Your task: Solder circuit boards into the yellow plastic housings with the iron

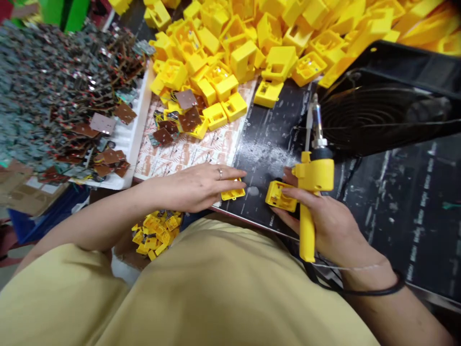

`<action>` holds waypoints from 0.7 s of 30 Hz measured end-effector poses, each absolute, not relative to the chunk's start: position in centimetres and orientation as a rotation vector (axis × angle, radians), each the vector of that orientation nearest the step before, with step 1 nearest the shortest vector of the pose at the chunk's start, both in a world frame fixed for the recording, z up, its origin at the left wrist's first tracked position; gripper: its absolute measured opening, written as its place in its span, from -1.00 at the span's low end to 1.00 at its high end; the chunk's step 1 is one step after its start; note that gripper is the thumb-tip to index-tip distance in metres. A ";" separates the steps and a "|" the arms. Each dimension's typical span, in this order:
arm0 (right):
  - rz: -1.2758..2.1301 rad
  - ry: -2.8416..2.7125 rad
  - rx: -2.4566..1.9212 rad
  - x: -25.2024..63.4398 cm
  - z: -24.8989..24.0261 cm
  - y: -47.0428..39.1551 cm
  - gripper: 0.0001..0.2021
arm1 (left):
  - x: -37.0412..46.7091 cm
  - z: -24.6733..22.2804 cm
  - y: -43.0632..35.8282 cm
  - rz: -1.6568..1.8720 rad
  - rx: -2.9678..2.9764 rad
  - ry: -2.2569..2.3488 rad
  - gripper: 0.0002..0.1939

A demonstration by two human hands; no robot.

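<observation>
My left hand (pixel 207 186), a ring on one finger, lies over a small open yellow plastic case (pixel 233 193) at the table's near edge. Its fingers reach across the case and the thumb is hidden. A yellow soldering gun (pixel 316 174) is held in my right hand (pixel 329 221), with its metal tip pointing away from me. The same hand also grips a second open yellow case (pixel 280 197) between thumb and fingers, with small metal parts inside. A gap of dark mat separates the two cases.
Yellow cases (pixel 245 57) are heaped at the back. Brown circuit boards (pixel 189 119) lie before them. A white foam tray (pixel 142 120) at left bears many wired components. A black fan (pixel 382 105) stands right. Below the table edge are more filled yellow cases (pixel 156 233).
</observation>
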State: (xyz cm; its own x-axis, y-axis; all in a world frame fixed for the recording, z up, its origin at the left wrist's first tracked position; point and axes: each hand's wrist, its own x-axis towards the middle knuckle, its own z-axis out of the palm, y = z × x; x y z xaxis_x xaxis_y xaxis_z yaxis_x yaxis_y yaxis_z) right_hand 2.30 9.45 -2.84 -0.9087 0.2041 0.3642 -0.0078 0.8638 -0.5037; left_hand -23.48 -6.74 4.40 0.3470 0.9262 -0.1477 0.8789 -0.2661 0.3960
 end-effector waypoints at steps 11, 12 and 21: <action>0.606 -2.567 -0.185 0.9 -2.6 8.9 -0.44 | -25.5 4.6 -5.2 0.284 2.092 2.392 -0.47; 0.600 -2.559 -0.200 0.8 -2.5 8.9 -0.43 | -27.7 5.2 -5.0 0.294 1.980 2.573 -0.54; 0.535 -2.605 0.008 -1.8 -2.1 8.4 -0.45 | -39.0 5.0 -1.9 0.357 1.924 2.542 -0.58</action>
